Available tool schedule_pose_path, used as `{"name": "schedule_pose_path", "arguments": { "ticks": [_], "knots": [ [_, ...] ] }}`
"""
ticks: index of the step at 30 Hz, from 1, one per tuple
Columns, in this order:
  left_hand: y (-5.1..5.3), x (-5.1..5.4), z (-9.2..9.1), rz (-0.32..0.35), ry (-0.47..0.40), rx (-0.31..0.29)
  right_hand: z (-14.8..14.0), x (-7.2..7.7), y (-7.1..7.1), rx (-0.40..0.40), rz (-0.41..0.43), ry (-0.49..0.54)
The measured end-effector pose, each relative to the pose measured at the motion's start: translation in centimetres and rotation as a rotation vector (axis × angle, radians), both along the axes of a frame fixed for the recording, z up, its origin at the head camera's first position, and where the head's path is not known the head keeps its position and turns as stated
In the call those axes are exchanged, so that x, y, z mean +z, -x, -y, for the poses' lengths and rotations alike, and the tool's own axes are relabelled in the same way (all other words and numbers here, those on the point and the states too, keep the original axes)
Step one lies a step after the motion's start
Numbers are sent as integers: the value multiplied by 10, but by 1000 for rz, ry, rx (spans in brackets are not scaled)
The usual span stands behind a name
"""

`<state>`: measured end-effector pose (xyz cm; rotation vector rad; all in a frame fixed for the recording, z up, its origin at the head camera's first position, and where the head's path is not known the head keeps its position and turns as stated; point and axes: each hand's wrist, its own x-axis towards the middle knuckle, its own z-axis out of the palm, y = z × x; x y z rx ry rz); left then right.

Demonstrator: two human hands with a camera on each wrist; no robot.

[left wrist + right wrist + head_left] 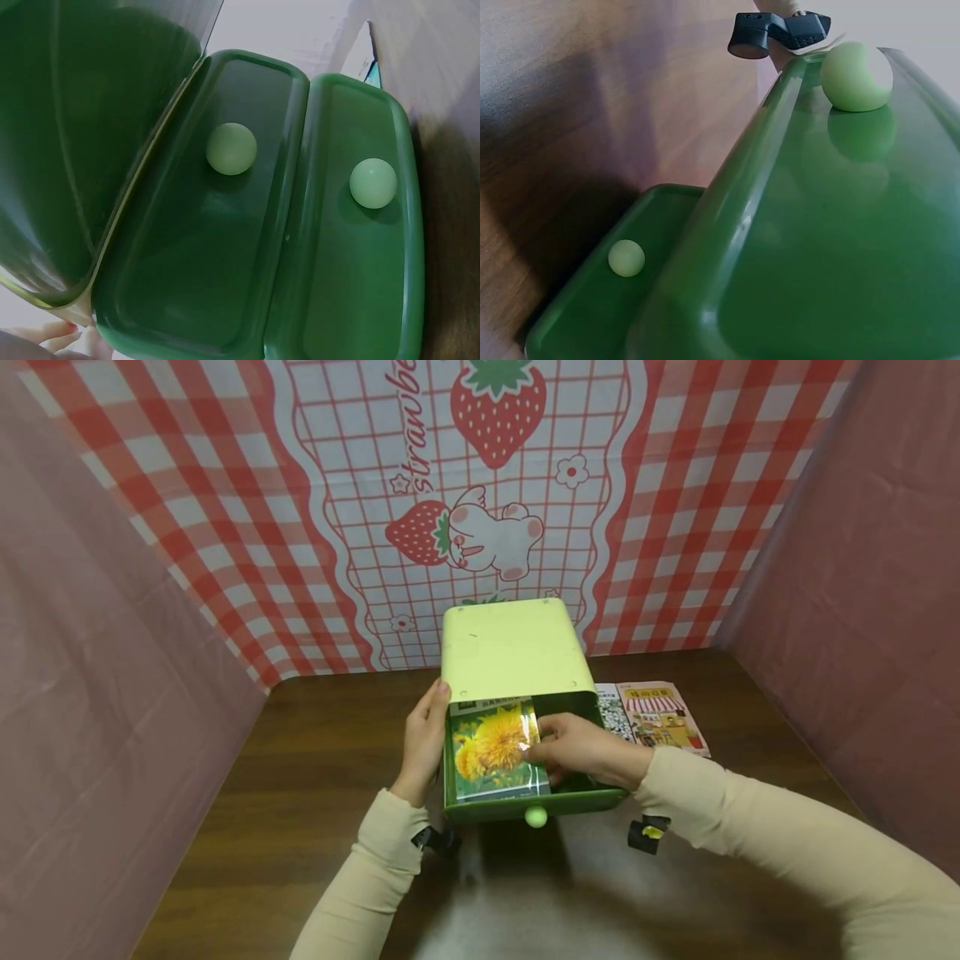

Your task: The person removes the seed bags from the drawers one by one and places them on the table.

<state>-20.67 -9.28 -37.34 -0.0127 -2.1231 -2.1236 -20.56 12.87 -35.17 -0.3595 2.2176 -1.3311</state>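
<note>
A pale yellow-green drawer cabinet (517, 647) stands on the table with its green top drawer (480, 812) pulled out. In that drawer lies a glossy flower-picture packet (491, 747), yellow blooms facing up. My right hand (581, 747) reaches in from the right and pinches the packet's right edge, some fingers hidden below the rim. Along the cabinet's left side, my left hand (426, 735) rests with fingers extended; a few fingertips (60, 341) show in the left wrist view. The right wrist view has the drawer front and its round knob (856, 76), not my right hand.
Two lower drawers, the middle drawer (187, 262) and the bottom drawer (352, 277), are pushed in, each with a round knob. Right of the cabinet lies a shop-picture booklet (663, 714) beside a black-and-white patterned sheet (613, 714). A checked strawberry cloth (675, 485) hangs behind.
</note>
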Motion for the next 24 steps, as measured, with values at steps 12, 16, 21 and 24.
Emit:
{"name": "schedule_pose_path", "arguments": {
  "ticks": [12,16,21,24],
  "knots": [
    [0,1,-1,20,8,12,-3,3,-1,-32,-27,38],
    [0,0,-1,28,-2,16,-3,7,-2,-64,-24,46],
    [0,1,-1,27,-15,18,-4,13,-3,-92,26,88],
    [0,1,-1,29,-25,17,-7,16,-3,-88,59,120]
  ]
}}
